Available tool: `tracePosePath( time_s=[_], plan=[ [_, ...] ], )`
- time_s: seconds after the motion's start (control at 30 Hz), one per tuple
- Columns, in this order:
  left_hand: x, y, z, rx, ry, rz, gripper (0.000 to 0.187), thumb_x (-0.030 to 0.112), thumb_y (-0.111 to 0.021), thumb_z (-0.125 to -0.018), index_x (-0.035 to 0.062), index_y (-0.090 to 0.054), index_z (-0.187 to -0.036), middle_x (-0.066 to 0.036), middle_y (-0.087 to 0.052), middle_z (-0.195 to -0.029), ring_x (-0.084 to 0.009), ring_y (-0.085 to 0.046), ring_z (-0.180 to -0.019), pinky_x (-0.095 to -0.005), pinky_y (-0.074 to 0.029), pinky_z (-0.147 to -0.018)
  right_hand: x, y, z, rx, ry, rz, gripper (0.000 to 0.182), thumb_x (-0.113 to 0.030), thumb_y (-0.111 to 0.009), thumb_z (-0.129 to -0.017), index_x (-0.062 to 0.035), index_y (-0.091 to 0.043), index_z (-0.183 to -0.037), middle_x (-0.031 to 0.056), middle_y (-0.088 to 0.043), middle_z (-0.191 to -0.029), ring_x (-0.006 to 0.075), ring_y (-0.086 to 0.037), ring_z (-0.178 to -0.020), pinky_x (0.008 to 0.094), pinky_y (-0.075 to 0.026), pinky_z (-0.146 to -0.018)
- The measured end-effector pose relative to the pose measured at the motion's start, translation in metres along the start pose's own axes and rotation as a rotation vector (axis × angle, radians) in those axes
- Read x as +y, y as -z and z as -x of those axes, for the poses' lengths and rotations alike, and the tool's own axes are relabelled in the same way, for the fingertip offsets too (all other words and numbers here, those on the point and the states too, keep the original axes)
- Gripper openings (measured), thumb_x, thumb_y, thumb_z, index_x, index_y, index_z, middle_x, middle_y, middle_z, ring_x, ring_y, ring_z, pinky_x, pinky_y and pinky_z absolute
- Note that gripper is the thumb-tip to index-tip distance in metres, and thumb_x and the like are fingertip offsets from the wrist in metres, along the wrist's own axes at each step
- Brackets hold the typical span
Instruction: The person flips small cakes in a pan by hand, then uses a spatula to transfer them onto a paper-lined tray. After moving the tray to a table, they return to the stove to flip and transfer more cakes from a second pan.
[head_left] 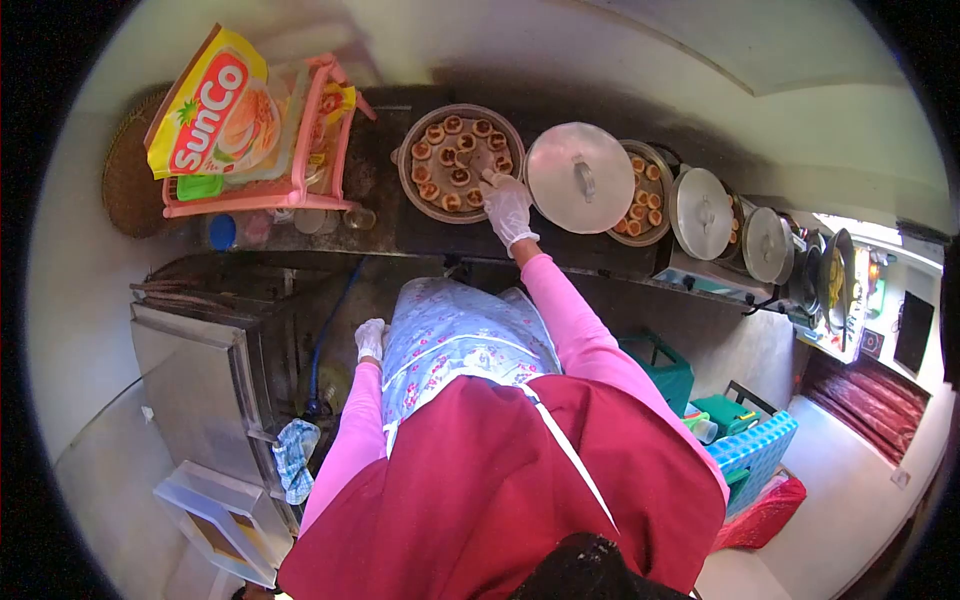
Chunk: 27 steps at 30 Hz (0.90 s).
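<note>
My right hand, in a thin white glove, reaches over the right edge of a round pan. Its fingers are drawn together at the rim; what they hold, if anything, is too small to make out. Small round browned cakes lie in a ring in that pan, with several more in the middle. Close to the right of the hand is a metal lid with a bar handle. My left hand, also gloved, hangs low beside the flowered apron, fingers curled in and nothing visible in them.
Farther right along the counter stands a second pan of cakes, then more lids. A pink rack carries a yellow SunCo pouch at the left. Below are a metal cabinet and green crates.
</note>
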<state>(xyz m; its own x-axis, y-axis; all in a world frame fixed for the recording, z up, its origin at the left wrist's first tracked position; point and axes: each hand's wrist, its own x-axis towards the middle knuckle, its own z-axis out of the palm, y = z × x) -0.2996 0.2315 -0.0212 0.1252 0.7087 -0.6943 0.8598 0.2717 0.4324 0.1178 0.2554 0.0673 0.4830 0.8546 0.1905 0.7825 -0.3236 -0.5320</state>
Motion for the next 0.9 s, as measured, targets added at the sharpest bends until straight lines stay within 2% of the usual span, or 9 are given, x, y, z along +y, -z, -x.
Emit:
tracePosePath(
  time_s=[0.13, 0.23, 0.33, 0.43, 0.47, 0.57, 0.67, 0.77, 0.9],
  plan=[
    [0.008, -0.006, 0.01, 0.115, 0.165, 0.639, 0.019, 0.014, -0.056, -0.079, -0.0006, -0.068, -0.077, -0.014, -0.069, -0.082, -0.0235, -0.066, -0.073, -0.0382, -0.049, -0.065, -0.02, 0.014, -0.001, -0.086, -0.126, 0.059, 0.028, -0.025, -0.063, -0.082, -0.0046, -0.067, -0.101, 0.0161, -0.067, -0.093, 0.0317, -0.063, -0.093, 0.0412, -0.049, -0.08],
    [-0.015, -0.003, -0.006, -0.019, -0.202, -0.297, 0.013, 0.008, -0.058, -0.079, -0.0017, -0.067, -0.078, -0.013, -0.068, -0.079, -0.0222, -0.065, -0.07, -0.0368, -0.049, -0.061, -0.021, 0.009, -0.004, -0.029, -0.165, -0.005, 0.027, -0.025, -0.061, -0.082, -0.0049, -0.068, -0.099, 0.0166, -0.066, -0.091, 0.0326, -0.063, -0.089, 0.0416, -0.049, -0.079],
    [-0.014, -0.008, 0.012, 0.102, 0.067, 0.368, 0.016, 0.01, -0.059, -0.08, -0.003, -0.067, -0.082, -0.014, -0.069, -0.083, -0.0227, -0.066, -0.072, -0.0377, -0.05, -0.064, -0.008, -0.014, -0.007, 0.044, -0.12, 0.003, 0.027, -0.027, -0.06, -0.082, -0.0048, -0.069, -0.096, 0.0173, -0.067, -0.092, 0.0341, -0.064, -0.088, 0.0422, -0.049, -0.079],
    [-0.007, -0.007, 0.023, 0.127, 0.162, 0.487, 0.018, 0.013, -0.059, -0.081, -0.0027, -0.068, -0.083, -0.014, -0.069, -0.083, -0.0233, -0.066, -0.073, -0.0375, -0.05, -0.065, -0.01, -0.014, -0.012, 0.009, -0.152, -0.06, 0.03, -0.026, -0.061, -0.082, -0.0017, -0.07, -0.097, 0.0187, -0.067, -0.097, 0.0339, -0.063, -0.094, 0.0403, -0.048, -0.085],
    [-0.006, -0.003, 0.025, 0.116, 0.171, 0.465, 0.019, 0.014, -0.059, -0.081, -0.0025, -0.068, -0.083, -0.013, -0.069, -0.083, -0.0232, -0.066, -0.073, -0.0373, -0.05, -0.065, -0.015, -0.011, -0.014, -0.018, -0.178, -0.102, 0.031, -0.026, -0.062, -0.082, -0.0003, -0.07, -0.098, 0.0193, -0.068, -0.099, 0.0335, -0.063, -0.097, 0.0392, -0.047, -0.087],
    [-0.006, -0.001, 0.026, 0.085, 0.181, 0.417, 0.02, 0.015, -0.059, -0.082, -0.0021, -0.068, -0.085, -0.013, -0.07, -0.083, -0.0232, -0.066, -0.073, -0.0372, -0.05, -0.066, -0.03, 0.008, -0.011, -0.005, -0.077, -0.19, 0.034, -0.027, -0.063, -0.081, -0.0002, -0.07, -0.1, 0.0194, -0.067, -0.101, 0.0324, -0.063, -0.099, 0.0376, -0.047, -0.089],
    [-0.003, 0.001, 0.033, 0.068, 0.165, 0.39, 0.022, 0.017, -0.058, -0.082, -0.0019, -0.069, -0.086, -0.014, -0.07, -0.085, -0.0236, -0.066, -0.077, -0.0373, -0.049, -0.069, -0.036, 0.009, -0.016, -0.033, -0.333, -0.293, 0.036, -0.029, -0.063, -0.081, -0.0013, -0.07, -0.103, 0.0196, -0.067, -0.103, 0.0327, -0.063, -0.1, 0.0377, -0.046, -0.09],
    [-0.017, -0.01, 0.021, 0.101, 0.105, 0.393, 0.023, 0.018, -0.058, -0.081, -0.0016, -0.069, -0.086, -0.014, -0.07, -0.084, -0.0241, -0.066, -0.079, -0.0376, -0.049, -0.07, -0.047, 0.012, -0.02, -0.015, -0.238, -0.319, 0.036, -0.029, -0.062, -0.082, -0.002, -0.069, -0.105, 0.0204, -0.067, -0.104, 0.0343, -0.063, -0.099, 0.0385, -0.046, -0.089],
    [-0.013, -0.007, 0.017, 0.082, 0.07, 0.217, 0.021, 0.016, -0.059, -0.081, -0.0019, -0.069, -0.085, -0.013, -0.07, -0.082, -0.0233, -0.066, -0.077, -0.0372, -0.049, -0.069, -0.037, -0.015, -0.03, -0.013, -0.093, -0.151, 0.035, -0.029, -0.06, -0.084, -0.0039, -0.068, -0.106, 0.02, -0.067, -0.098, 0.036, -0.062, -0.095, 0.0414, -0.046, -0.085]
  ],
)
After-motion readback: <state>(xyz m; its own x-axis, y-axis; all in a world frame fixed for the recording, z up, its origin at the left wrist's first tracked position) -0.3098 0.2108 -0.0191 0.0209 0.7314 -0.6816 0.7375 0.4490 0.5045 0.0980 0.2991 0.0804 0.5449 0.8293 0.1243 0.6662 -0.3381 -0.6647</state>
